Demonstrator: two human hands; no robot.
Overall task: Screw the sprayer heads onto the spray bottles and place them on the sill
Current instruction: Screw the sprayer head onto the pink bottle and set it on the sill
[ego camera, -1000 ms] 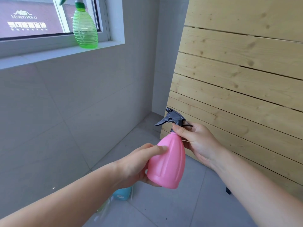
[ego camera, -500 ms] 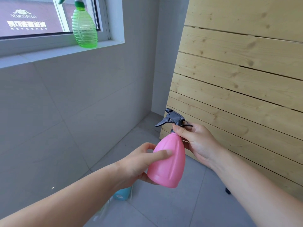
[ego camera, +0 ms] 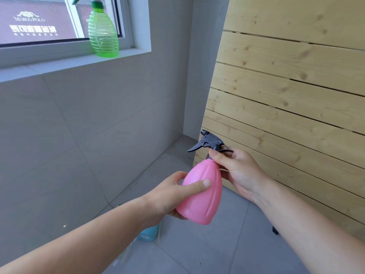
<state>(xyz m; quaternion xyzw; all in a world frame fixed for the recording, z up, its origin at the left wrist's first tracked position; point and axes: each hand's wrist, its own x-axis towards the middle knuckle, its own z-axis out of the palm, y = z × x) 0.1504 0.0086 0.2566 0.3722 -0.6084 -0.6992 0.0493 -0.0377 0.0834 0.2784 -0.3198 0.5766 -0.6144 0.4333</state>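
A person holds a pink bottle (ego camera: 200, 196) in mid-air above a grey tiled floor (ego camera: 197, 254), both bare forearms reaching in from the lower edge of the head view. The left hand (ego camera: 167, 196) wraps the bottle's lower body from the left, thumb laid flat across the front and fingers curled behind and under the base. The right hand (ego camera: 241, 171) is closed on the neck of the bottle, thumb and fingers pinched around the collar of a dark grey sprayer (ego camera: 210, 142) that sits on top, its trigger pointing left and its nozzle up and to the left. The bottle tilts slightly, its top leaning to the right

On the white sill (ego camera: 69, 65) at upper left a green bottle (ego camera: 103, 34) stands upright near the right end, close to the window frame, its green sprayer partly cut off by the top edge. A blue bottle (ego camera: 149, 234) shows on the floor just below the left wrist, mostly hidden by the arm. A pale slatted wood panel (ego camera: 286, 86) leans against the wall at right, close behind the right hand
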